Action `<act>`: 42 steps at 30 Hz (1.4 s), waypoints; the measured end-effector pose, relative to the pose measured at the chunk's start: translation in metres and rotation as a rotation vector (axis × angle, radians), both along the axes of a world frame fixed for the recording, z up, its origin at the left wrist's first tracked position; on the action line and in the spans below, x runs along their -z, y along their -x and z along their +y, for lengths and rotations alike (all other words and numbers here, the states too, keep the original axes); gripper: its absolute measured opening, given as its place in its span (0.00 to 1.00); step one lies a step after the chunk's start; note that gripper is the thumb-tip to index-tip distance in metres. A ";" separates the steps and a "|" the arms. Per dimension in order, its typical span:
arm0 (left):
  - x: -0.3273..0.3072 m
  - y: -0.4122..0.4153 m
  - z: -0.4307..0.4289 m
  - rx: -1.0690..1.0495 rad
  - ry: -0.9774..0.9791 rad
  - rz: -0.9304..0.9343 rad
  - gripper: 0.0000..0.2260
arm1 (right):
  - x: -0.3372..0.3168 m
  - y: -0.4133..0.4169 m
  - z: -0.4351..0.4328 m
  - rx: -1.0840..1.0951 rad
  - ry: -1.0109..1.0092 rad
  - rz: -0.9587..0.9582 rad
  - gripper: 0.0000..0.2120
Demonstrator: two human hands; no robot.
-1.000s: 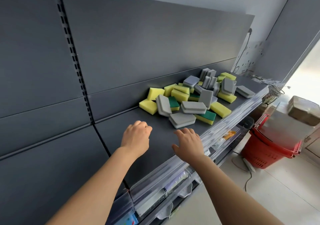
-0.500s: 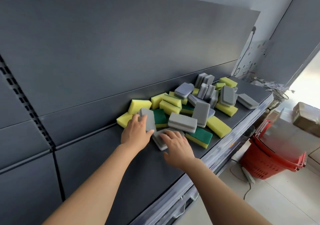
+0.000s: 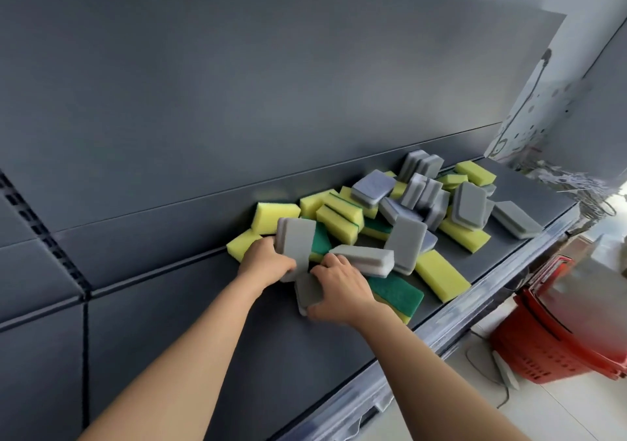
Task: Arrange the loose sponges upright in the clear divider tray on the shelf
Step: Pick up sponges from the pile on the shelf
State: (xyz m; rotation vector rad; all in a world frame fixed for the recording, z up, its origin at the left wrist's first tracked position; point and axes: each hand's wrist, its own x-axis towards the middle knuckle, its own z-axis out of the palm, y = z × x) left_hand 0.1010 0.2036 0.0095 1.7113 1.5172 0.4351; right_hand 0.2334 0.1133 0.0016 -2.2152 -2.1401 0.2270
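Several loose grey and yellow-green sponges lie heaped on the dark shelf. My left hand grips an upright grey sponge at the pile's near-left end. My right hand holds a flat grey sponge lying on the shelf, fingers curled over its far edge. A long grey sponge rests just behind my right hand, over a green-topped sponge. No clear divider tray shows in this view.
The dark back panel rises right behind the pile. A clear strip runs along the shelf's front edge. A red shopping basket stands on the floor at the right, beside a loose cable.
Both hands have reached forward into the pile. The left hand closed round the upright grey sponge, and the right hand closed on the flat grey one. The camera has moved closer.
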 end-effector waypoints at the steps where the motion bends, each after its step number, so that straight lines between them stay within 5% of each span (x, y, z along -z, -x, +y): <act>1: -0.001 0.001 -0.004 -0.004 -0.001 -0.047 0.17 | 0.001 -0.001 -0.001 -0.010 -0.011 0.006 0.29; 6: -0.013 0.020 -0.027 -0.165 -0.130 -0.184 0.15 | -0.002 -0.001 -0.012 -0.003 -0.138 0.137 0.29; 12: -0.018 0.078 -0.081 -0.376 -0.231 -0.367 0.47 | -0.014 0.028 -0.036 0.107 -0.169 0.797 0.34; 18: -0.019 0.136 -0.145 -0.479 -0.220 -0.505 0.38 | -0.020 0.081 -0.049 -0.001 -0.168 1.091 0.28; 22: -0.022 0.176 -0.182 -0.555 -0.269 -0.539 0.29 | -0.028 0.125 -0.059 -0.131 -0.151 1.132 0.18; 26: -0.022 0.224 -0.217 -0.678 -0.314 -0.539 0.23 | -0.033 0.175 -0.073 -0.218 -0.065 1.185 0.19; 42: -0.036 0.476 -0.355 -0.835 -0.413 -0.370 0.27 | -0.049 0.446 -0.158 -0.398 -0.095 1.203 0.23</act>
